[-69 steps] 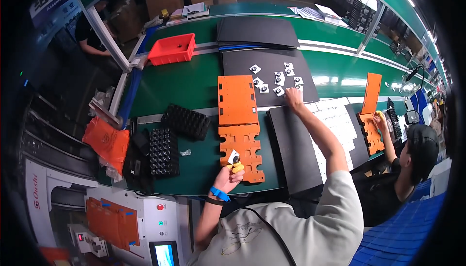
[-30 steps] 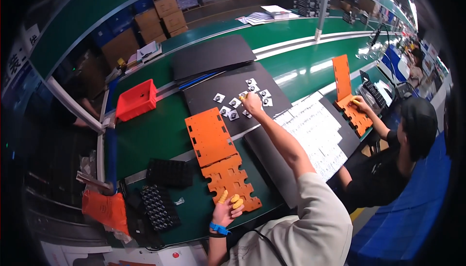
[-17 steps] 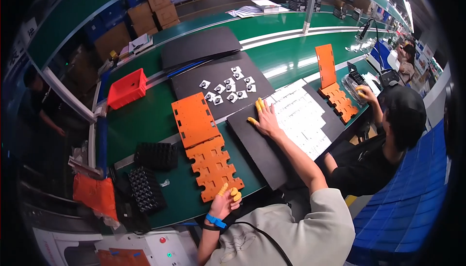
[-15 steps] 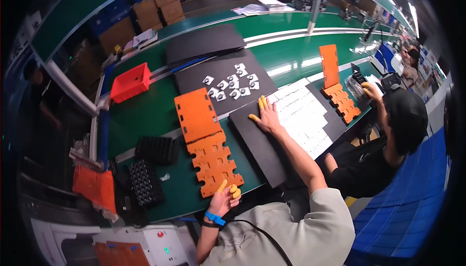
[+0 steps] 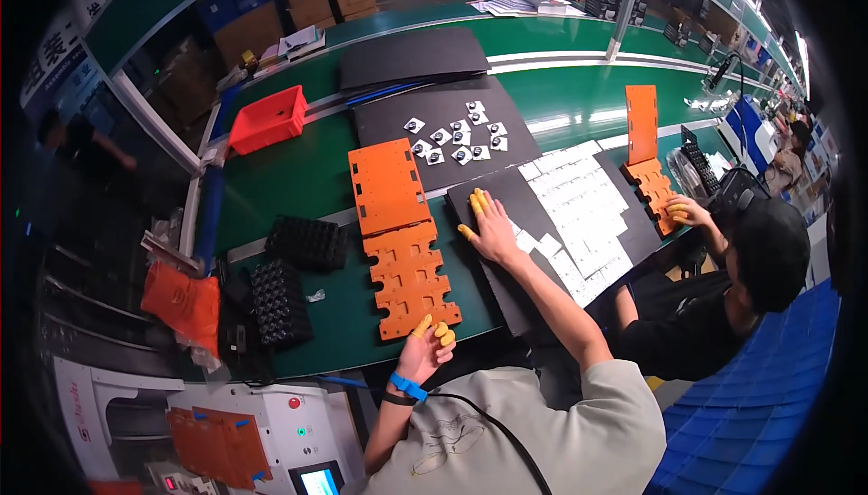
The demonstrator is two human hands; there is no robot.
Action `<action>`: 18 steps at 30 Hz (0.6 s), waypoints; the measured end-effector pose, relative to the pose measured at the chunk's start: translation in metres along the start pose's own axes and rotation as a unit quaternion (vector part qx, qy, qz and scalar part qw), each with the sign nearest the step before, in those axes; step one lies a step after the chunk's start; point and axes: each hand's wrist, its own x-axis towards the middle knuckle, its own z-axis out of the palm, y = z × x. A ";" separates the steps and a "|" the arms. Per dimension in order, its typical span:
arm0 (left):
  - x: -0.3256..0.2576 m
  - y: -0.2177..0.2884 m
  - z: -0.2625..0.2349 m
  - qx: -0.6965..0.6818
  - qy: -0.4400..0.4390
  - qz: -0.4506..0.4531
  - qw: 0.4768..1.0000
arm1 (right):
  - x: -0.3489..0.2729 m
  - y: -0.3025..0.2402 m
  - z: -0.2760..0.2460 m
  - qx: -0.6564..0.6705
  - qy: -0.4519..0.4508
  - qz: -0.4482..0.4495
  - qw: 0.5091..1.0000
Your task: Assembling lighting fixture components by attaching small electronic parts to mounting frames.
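Note:
My right hand [image 5: 495,231] lies with fingers outstretched on a dark foam board [image 5: 479,260], near its left edge. Yellow cots cover several fingertips. Just right of this hand, rows of white pieces [image 5: 579,206] cover the board; my forearm passes over its near part. My left hand [image 5: 425,352], also in yellow finger cots, hovers at the near end of an orange fixture [image 5: 411,282] with notched edges and a raised flat lid. Its fingers are loosely bent and apart, with nothing visible between them. A blue strap circles that wrist.
Beyond the fixture, small white pieces with dark round parts [image 5: 459,138] sit on another dark board. Black trays [image 5: 280,303] and a red bin [image 5: 268,121] stand left. At right, a co-worker's hand [image 5: 690,211] touches a second orange fixture [image 5: 648,183]. A machine [image 5: 298,432] is near left.
The whole view has shifted. My right hand has slid left and nearer along the board, uncovering some white pieces. The co-worker's hand has come down to their orange fixture.

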 end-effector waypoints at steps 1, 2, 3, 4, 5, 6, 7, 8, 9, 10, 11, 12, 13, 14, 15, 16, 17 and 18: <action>0.003 0.002 0.001 0.008 0.015 0.005 1.000 | 0.001 -0.003 -0.001 -0.007 -0.010 0.002 1.000; 0.005 0.004 0.002 0.018 0.031 0.009 0.999 | 0.001 -0.003 0.000 -0.008 -0.009 0.006 1.000; 0.008 0.005 0.003 0.019 0.030 0.006 0.999 | 0.002 -0.003 0.000 -0.002 -0.009 0.003 1.000; 0.011 0.007 0.005 0.022 0.032 0.012 0.999 | 0.003 -0.004 0.001 0.004 -0.010 0.000 1.000; 0.014 0.008 0.006 0.024 0.035 0.018 0.999 | 0.003 -0.006 0.002 0.018 0.001 0.001 1.000; 0.016 0.009 0.008 0.026 0.033 0.015 0.999 | 0.004 -0.008 0.004 0.007 -0.005 -0.001 1.000; 0.017 0.010 0.009 0.029 0.030 0.017 0.999 | 0.004 -0.011 0.006 -0.004 -0.011 -0.002 1.000; 0.019 0.011 0.012 0.033 0.026 0.020 0.999 | 0.005 -0.015 0.009 0.033 0.013 -0.002 0.999; 0.021 0.013 0.017 0.034 0.025 0.019 0.999 | 0.006 -0.017 0.011 0.048 0.018 -0.005 0.999; 0.023 0.014 0.022 0.036 0.033 0.018 0.999 | 0.006 -0.018 0.013 0.063 0.023 -0.009 0.998; 0.023 0.015 0.025 0.036 0.042 0.021 0.998 | 0.007 -0.022 0.014 0.081 0.036 -0.009 0.996; 0.025 0.015 0.022 0.036 0.042 0.023 0.998 | 0.008 -0.023 0.014 0.081 0.036 -0.012 0.996; 0.029 0.014 0.016 0.038 0.019 0.023 0.999 | 0.007 -0.024 0.013 0.049 0.061 0.001 0.997; 0.030 0.016 0.016 0.039 -0.004 0.023 0.999 | 0.008 -0.027 0.011 0.018 0.085 0.012 0.996; 0.030 0.016 0.016 0.039 -0.004 0.027 0.999 | 0.007 -0.033 0.003 -0.004 0.087 0.020 0.996; 0.029 0.017 0.016 0.033 0.000 0.029 0.999 | 0.007 -0.033 0.006 -0.002 0.087 0.016 0.996; 0.028 0.017 0.017 0.028 0.003 0.030 0.999 | 0.007 -0.033 0.008 0.018 0.077 0.032 0.996; 0.027 0.017 0.017 0.027 0.004 0.034 0.999 | 0.007 -0.033 0.010 0.038 0.067 0.048 0.996</action>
